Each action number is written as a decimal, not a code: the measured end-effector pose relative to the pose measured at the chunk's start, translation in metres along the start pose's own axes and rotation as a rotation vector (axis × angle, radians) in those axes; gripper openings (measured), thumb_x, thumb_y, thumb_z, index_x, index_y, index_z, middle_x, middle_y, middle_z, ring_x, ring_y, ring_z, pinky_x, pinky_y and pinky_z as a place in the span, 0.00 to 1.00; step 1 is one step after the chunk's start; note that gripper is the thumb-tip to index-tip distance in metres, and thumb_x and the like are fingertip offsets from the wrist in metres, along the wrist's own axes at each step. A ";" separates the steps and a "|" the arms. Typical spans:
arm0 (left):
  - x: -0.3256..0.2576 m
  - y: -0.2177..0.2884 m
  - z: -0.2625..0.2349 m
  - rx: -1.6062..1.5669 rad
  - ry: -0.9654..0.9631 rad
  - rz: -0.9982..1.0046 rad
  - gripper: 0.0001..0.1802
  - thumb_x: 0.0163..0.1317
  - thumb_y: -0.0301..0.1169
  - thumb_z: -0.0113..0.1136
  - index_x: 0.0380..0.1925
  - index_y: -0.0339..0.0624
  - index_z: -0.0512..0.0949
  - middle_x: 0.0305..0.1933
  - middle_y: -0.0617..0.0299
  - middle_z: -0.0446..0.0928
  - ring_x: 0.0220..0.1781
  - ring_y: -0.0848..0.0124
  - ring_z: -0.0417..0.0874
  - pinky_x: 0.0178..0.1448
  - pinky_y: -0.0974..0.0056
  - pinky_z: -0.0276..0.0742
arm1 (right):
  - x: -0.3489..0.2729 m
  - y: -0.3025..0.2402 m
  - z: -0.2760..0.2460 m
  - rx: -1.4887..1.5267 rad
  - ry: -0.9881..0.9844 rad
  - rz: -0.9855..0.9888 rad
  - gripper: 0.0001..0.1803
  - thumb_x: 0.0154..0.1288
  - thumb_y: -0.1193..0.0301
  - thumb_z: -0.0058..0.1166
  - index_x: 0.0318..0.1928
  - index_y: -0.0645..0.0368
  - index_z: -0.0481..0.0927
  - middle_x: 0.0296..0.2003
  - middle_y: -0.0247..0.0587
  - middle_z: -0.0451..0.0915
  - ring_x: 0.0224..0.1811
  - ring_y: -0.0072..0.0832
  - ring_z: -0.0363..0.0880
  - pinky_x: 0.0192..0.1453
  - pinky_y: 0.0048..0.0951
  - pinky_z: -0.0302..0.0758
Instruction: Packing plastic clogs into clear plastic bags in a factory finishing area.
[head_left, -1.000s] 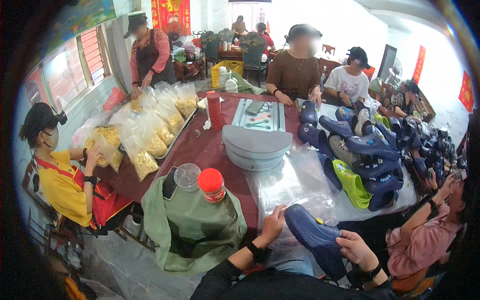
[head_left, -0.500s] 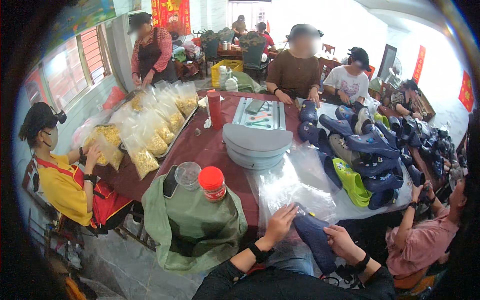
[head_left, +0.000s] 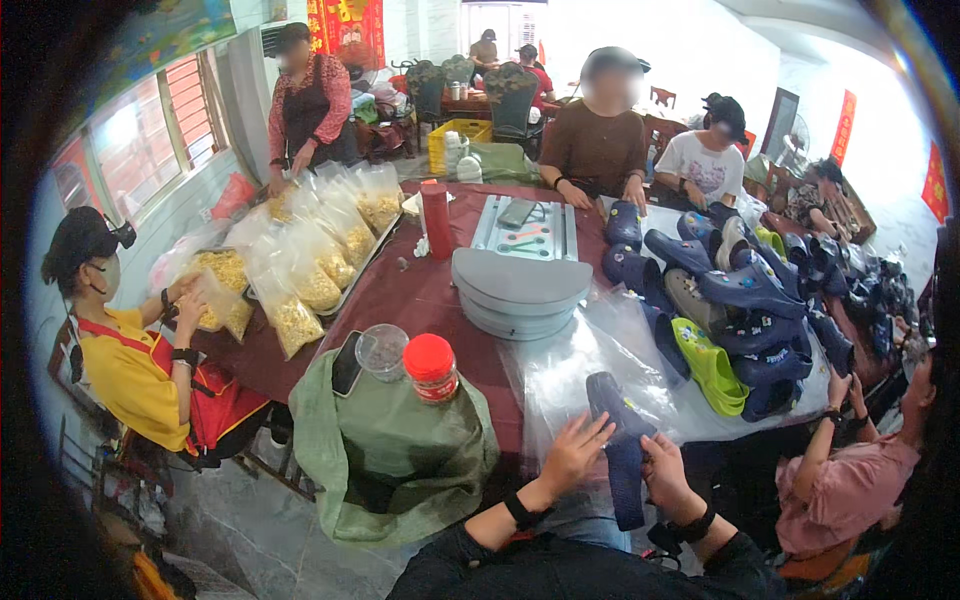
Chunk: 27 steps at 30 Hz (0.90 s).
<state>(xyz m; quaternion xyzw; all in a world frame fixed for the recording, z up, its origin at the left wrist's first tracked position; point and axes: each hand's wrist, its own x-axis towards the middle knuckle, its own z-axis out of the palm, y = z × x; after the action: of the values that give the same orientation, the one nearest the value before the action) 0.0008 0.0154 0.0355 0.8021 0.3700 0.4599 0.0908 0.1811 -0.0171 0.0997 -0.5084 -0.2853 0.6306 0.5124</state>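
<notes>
A navy clog [head_left: 624,462] is held upright on its long edge above the near table edge, its narrow side toward me. My right hand [head_left: 668,478] is closed on its right side, thumb and fingers pinching the edge. My left hand [head_left: 574,458] is open on the other side, fingers stretched out close to the clog; whether the fingertips touch it I cannot tell. Clear plastic bags [head_left: 560,385] lie flat on the table just beyond both hands. To the right, a lime green clog [head_left: 708,366] leans against a heap of navy clogs [head_left: 765,335].
A grey half-round stack [head_left: 520,290] stands beyond the bags. Left of my arms, green cloth [head_left: 400,450] carries a red-lidded jar [head_left: 431,368] and a clear tub [head_left: 382,352]. Bags of yellow food pieces [head_left: 292,322] fill the far left. A co-worker in pink [head_left: 845,490] sits close on the right.
The clog has turned more upright and narrower to my view, its top swinging up. My left hand has come down from its top end to its side. The right hand still holds it.
</notes>
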 end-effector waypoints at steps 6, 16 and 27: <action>-0.004 0.005 -0.002 0.072 -0.036 0.060 0.23 0.59 0.28 0.53 0.57 0.48 0.72 0.63 0.58 0.68 0.63 0.49 0.68 0.63 0.44 0.64 | 0.025 0.012 -0.008 -0.012 0.028 -0.039 0.05 0.68 0.71 0.47 0.37 0.59 0.75 0.29 0.31 0.78 0.28 0.20 0.75 0.32 0.23 0.72; -0.012 0.036 0.002 0.060 -0.060 0.220 0.26 0.56 0.30 0.55 0.57 0.50 0.72 0.64 0.57 0.68 0.64 0.50 0.68 0.64 0.43 0.63 | 0.042 0.035 -0.013 0.164 0.029 -0.176 0.10 0.69 0.67 0.46 0.41 0.61 0.75 0.39 0.40 0.78 0.37 0.26 0.76 0.41 0.28 0.72; -0.030 0.004 0.002 -0.008 0.058 -0.190 0.25 0.60 0.26 0.54 0.60 0.47 0.69 0.66 0.46 0.61 0.66 0.45 0.61 0.65 0.45 0.59 | 0.059 0.051 -0.010 0.361 0.046 -0.113 0.20 0.67 0.63 0.49 0.54 0.63 0.70 0.49 0.42 0.75 0.49 0.35 0.74 0.56 0.38 0.70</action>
<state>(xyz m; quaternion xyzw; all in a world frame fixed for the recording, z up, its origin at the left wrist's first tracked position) -0.0047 -0.0070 0.0165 0.7493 0.4451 0.4736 0.1266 0.1744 0.0208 0.0309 -0.4058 -0.1835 0.6300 0.6362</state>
